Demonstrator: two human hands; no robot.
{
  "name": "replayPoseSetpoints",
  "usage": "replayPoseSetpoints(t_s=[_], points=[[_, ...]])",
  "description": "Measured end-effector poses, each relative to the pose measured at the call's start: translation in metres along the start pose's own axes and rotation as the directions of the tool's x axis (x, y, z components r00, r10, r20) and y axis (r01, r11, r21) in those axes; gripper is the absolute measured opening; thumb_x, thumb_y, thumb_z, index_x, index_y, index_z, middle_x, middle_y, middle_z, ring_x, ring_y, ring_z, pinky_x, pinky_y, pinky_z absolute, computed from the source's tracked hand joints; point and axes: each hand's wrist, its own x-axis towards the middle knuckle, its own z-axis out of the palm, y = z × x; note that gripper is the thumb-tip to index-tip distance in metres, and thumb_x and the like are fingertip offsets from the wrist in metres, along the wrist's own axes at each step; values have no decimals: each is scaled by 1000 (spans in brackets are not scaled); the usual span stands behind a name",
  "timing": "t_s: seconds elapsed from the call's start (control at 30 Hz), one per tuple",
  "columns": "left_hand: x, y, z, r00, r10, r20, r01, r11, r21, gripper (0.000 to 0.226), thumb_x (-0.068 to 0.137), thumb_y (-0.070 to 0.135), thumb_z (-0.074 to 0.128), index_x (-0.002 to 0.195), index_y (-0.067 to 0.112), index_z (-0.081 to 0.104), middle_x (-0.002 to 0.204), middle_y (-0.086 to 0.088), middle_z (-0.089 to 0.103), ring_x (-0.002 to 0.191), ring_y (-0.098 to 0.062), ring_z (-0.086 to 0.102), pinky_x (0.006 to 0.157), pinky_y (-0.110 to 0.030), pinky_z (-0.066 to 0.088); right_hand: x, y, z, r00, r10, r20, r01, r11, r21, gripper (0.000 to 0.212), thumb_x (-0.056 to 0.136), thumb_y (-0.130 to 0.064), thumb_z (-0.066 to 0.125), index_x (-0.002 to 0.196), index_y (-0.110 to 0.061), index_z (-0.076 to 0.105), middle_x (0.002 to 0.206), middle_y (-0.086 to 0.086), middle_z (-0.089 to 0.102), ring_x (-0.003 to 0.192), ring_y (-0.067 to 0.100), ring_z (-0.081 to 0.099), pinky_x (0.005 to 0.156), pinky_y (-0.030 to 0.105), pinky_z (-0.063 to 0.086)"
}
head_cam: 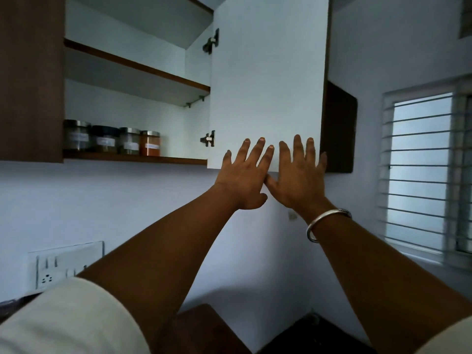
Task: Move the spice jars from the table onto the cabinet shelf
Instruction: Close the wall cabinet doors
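Several spice jars stand in a row on the bottom cabinet shelf (135, 159): a steel-lidded jar (76, 135) at the left, a dark-lidded jar (104, 139), another steel-lidded jar (129, 141), and a jar of orange powder (150, 143) at the right. The white cabinet door (268, 72) hangs open to the right of them. My left hand (244, 177) and my right hand (298, 175) lie flat, fingers spread, on the door's lower edge, side by side. Neither hand holds anything. The table is hidden below my arms.
An upper shelf (138, 70) holds nothing I can see. A dark wooden cabinet side (30, 77) stands at the left. A socket plate (63, 261) is on the wall lower left, and a barred window (421, 169) at the right. My right wrist wears a metal bangle (324, 223).
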Motion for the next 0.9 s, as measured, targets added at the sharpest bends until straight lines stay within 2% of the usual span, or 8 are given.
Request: replayPoseSetpoints(t_s=[0.13,0.23,0.33,0.47,0.53,0.6,0.7,0.9], points=[[31,24,9,1000,12,-29,-12,1000,5,98,85,49,56,149,20,-12,158,-6,-19,145,-31,-15,115,-55,7,11,32,15,997,56,-46,-55,998,15,82,87,-64,39,150,-21,9,158,15,-1,144,41,-3,112,61,8],[50,38,15,999,14,-49,-13,1000,20,97,85,48,55,149,19,-12,158,-7,-17,145,-32,-13,115,-55,10,18,48,30,996,89,-6,-87,984,158,82,88,-55,47,150,-21,5,157,17,-7,144,42,2,114,55,16],[65,52,20,998,16,-63,-14,1000,26,95,86,47,54,149,20,-11,158,-8,-15,146,-33,-11,114,-55,11,24,59,43,996,87,34,-93,936,340,83,92,-42,50,150,-18,-4,156,20,-10,142,40,18,112,46,31],[81,66,26,998,17,-57,-15,999,43,98,86,43,58,149,21,-12,159,-10,-12,146,-34,-8,115,-55,14,28,68,48,997,81,16,-80,897,434,89,91,-27,57,149,-16,-9,154,23,11,134,38,36,102,41,41],[87,70,28,998,13,-62,-10,998,56,102,83,38,64,149,24,-14,158,-12,-10,146,-36,-6,115,-56,18,30,70,50,993,106,-48,-70,872,485,87,90,-21,58,149,-12,-4,147,22,26,123,35,48,95,38,46],[91,75,29,997,11,-71,-6,998,70,106,81,31,68,148,29,-15,158,-15,-10,145,-39,-3,114,-56,20,34,69,51,974,221,-42,-155,797,584,78,91,-19,55,149,-9,4,141,21,35,116,34,52,87,36,47],[96,78,30,995,5,-100,3,997,83,106,81,34,68,147,33,-14,157,-19,-10,144,-41,1,113,-55,23,40,63,52,946,321,-44,-238,780,578,55,97,-23,47,144,-8,24,131,19,46,108,32,58,81,34,49],[90,57,25,976,58,-211,-15,980,199,93,81,52,60,150,28,3,156,-22,-9,145,-40,3,113,-54,23,33,49,50,943,269,-195,-28,648,761,38,91,-23,55,124,-5,45,119,13,55,102,25,58,71,24,44]])
